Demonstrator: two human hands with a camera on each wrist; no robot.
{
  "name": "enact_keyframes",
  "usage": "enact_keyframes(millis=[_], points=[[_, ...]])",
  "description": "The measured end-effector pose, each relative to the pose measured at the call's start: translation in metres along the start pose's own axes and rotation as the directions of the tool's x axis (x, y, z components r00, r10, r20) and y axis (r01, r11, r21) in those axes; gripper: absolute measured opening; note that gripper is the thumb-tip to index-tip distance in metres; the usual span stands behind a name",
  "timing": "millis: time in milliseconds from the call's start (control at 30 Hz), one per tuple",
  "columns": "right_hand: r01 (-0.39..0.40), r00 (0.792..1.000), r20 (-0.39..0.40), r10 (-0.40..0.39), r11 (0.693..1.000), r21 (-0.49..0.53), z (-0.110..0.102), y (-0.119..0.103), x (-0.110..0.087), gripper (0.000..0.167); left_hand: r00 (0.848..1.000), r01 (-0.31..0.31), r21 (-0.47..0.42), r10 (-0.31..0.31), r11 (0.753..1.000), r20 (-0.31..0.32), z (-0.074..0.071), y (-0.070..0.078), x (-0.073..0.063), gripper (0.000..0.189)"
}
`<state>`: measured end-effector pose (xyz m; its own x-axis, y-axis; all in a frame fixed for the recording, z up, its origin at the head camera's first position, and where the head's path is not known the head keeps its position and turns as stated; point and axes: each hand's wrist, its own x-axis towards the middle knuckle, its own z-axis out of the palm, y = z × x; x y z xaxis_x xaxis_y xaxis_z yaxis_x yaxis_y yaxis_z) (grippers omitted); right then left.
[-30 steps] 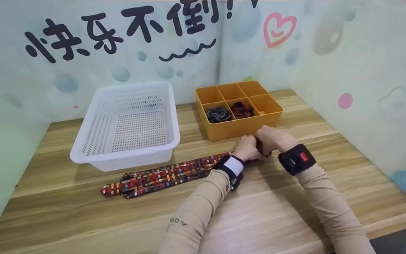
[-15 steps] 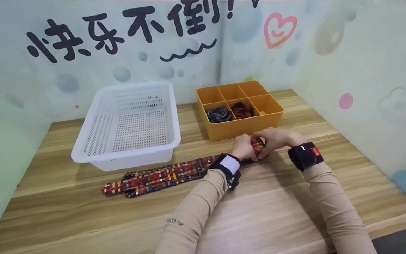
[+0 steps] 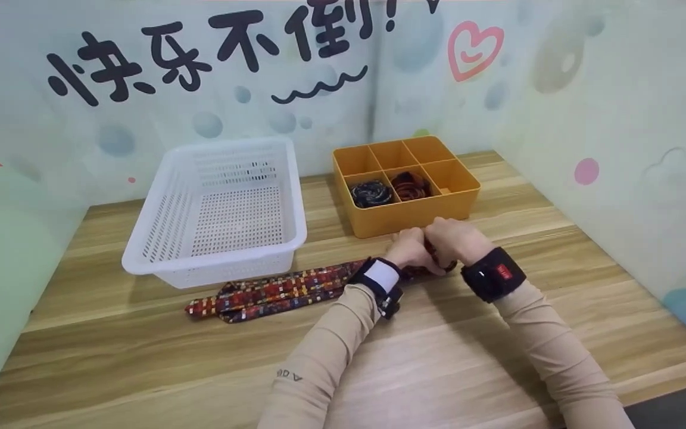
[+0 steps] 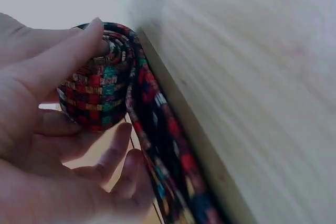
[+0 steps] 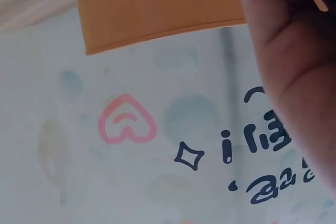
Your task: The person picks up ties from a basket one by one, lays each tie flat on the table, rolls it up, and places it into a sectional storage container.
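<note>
A multicoloured checked necktie (image 3: 283, 292) lies lengthwise on the wooden table, its pointed end to the left and its right end wound into a roll. My left hand (image 3: 408, 247) holds this roll, and in the left wrist view the thumb lies over the coil (image 4: 97, 90) with fingers below it. From the other side, my right hand (image 3: 456, 238) grips the roll with curled fingers; the two hands meet and cover most of it in the head view. The right wrist view shows only part of the right hand (image 5: 296, 72), not the necktie.
Just beyond the hands stands an orange divided box (image 3: 414, 215). Two of its front compartments hold rolled ties, one dark (image 3: 371, 194) and one reddish (image 3: 411, 186). A white perforated basket (image 3: 218, 265) stands at the back left. Walls (image 3: 617, 119) border the table (image 3: 140, 369).
The necktie's pointed end has slid a little to the right. My right hand spread off the roll half a second ago, showing it, and now curls over it again. The left hand barely shifted.
</note>
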<state>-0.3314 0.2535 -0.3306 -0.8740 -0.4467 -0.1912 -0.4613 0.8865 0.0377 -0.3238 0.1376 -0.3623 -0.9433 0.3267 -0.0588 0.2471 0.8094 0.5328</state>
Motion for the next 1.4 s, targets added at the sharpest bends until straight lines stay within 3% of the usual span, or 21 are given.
enact_keyframes(millis=[67, 200, 300, 400, 500, 567, 700, 833, 967, 1133, 1267, 1400], points=[[0.019, 1.0, 0.024, -0.02, 0.999, 0.034, 0.001, 0.005, 0.002, 0.018, 0.999, 0.006, -0.049, -0.008, 0.999, -0.039, 0.002, -0.001, 0.0, 0.053], [0.102, 0.989, 0.084, -0.119, 0.978, 0.182, 0.003, 0.026, 0.003, 0.039, 0.995, -0.036, -0.08, 0.028, 0.996, -0.098, 0.005, -0.003, 0.0, 0.048], [0.138, 0.979, 0.105, -0.175, 0.947, 0.29, 0.004, 0.041, 0.001, 0.056, 0.995, -0.052, -0.08, 0.044, 0.995, -0.095, 0.006, -0.003, -0.001, 0.046], [0.17, 0.973, 0.09, -0.213, 0.924, 0.344, 0.006, 0.05, 0.003, 0.052, 0.996, -0.03, -0.062, 0.024, 0.998, -0.084, 0.006, -0.004, -0.001, 0.047], [0.217, 0.969, 0.043, -0.244, 0.919, 0.328, 0.007, 0.048, 0.005, 0.039, 0.997, -0.025, -0.034, 0.022, 0.999, -0.073, 0.007, -0.006, -0.002, 0.049], [0.216, 0.973, 0.012, -0.229, 0.933, 0.289, 0.006, 0.042, 0.006, 0.031, 0.998, -0.036, -0.021, 0.035, 0.999, -0.061, 0.007, -0.007, -0.003, 0.048], [0.141, 0.99, -0.021, -0.139, 0.981, 0.134, 0.001, 0.02, 0.004, 0.022, 0.994, -0.103, -0.058, 0.1, 0.993, -0.05, 0.004, -0.007, -0.004, 0.045], [0.059, 0.998, -0.038, -0.058, 0.998, 0.022, -0.001, 0.005, 0.003, 0.021, 0.987, -0.152, -0.125, 0.143, 0.98, -0.075, 0.001, -0.005, -0.004, 0.039], [0.063, 0.997, 0.026, -0.066, 0.994, 0.091, 0.0, 0.012, 0.004, 0.03, 0.992, -0.097, -0.169, 0.081, 0.981, -0.097, 0.001, -0.009, -0.003, 0.032], [0.164, 0.981, 0.068, -0.184, 0.959, 0.233, 0.002, 0.034, 0.004, 0.053, 0.994, -0.06, -0.175, 0.043, 0.983, -0.099, 0.005, -0.017, 0.003, 0.028], [0.248, 0.964, 0.022, -0.264, 0.929, 0.275, 0.004, 0.042, 0.006, 0.045, 0.996, -0.06, -0.118, 0.051, 0.991, -0.079, 0.005, -0.019, 0.002, 0.032], [0.246, 0.968, -0.012, -0.25, 0.945, 0.215, 0.002, 0.033, 0.007, 0.034, 0.998, -0.06, -0.059, 0.059, 0.996, -0.027, 0.0, -0.017, -0.002, 0.041]])
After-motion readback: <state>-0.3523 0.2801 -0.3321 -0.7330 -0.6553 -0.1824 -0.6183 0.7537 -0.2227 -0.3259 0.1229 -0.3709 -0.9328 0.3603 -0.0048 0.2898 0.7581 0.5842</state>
